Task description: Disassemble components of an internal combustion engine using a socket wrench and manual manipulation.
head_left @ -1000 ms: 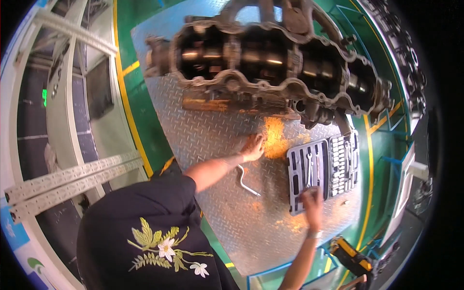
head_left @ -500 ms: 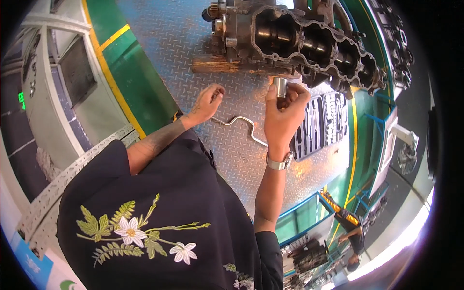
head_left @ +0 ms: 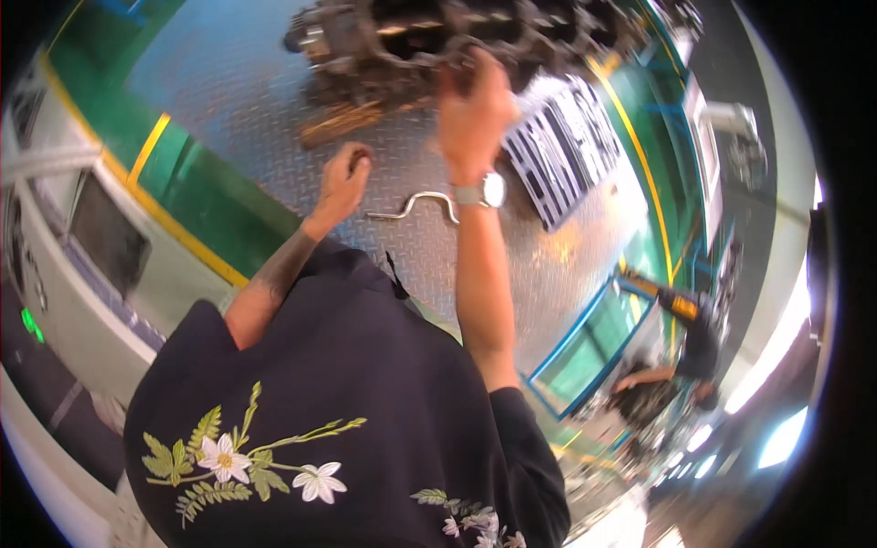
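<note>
We have a worn blue-grey metal tread-plate platform (head_left: 247, 128) bearing a long, dark metal engine block (head_left: 379, 64) at its far side; right of our arms lies an open grey tool case (head_left: 566, 137); our right hand (head_left: 477, 119) curls before the block, blurred, its contents unclear to us; our left hand (head_left: 343, 185) half-closes, grasp uncertain, near a bent silvery metal rod (head_left: 399, 216)

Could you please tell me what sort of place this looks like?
It looks like an engine workshop: in view are a large opened engine block, an open tool case, and a green floor marked with yellow lines.
</note>
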### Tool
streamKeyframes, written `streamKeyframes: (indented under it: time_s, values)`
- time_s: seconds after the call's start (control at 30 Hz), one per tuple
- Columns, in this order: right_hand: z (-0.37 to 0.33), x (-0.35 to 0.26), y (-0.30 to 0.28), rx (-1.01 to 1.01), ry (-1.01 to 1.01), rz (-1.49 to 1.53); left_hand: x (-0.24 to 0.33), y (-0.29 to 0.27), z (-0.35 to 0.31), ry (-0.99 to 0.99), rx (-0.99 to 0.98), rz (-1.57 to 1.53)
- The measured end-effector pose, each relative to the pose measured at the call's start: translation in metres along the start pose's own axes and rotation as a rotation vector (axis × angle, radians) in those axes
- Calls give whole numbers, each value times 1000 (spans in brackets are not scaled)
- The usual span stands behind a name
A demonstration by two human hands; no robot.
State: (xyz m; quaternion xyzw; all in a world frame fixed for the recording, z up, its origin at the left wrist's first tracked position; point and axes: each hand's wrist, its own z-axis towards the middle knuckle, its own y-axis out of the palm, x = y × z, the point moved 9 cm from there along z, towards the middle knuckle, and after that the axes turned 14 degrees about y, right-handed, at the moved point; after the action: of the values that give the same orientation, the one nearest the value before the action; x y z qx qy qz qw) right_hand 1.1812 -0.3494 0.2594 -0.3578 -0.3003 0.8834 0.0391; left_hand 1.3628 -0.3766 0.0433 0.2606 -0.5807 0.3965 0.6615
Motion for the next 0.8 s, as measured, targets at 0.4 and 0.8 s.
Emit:
streamKeyframes:
  time_s: [0.4,0.8]
  values:
    - [-88,354,-139,-14,861,-216,-83,14,-60,-257,-271,121]
    - [40,690,-94,-94,744,-672,-100,-66,-246,-796,-16,480]
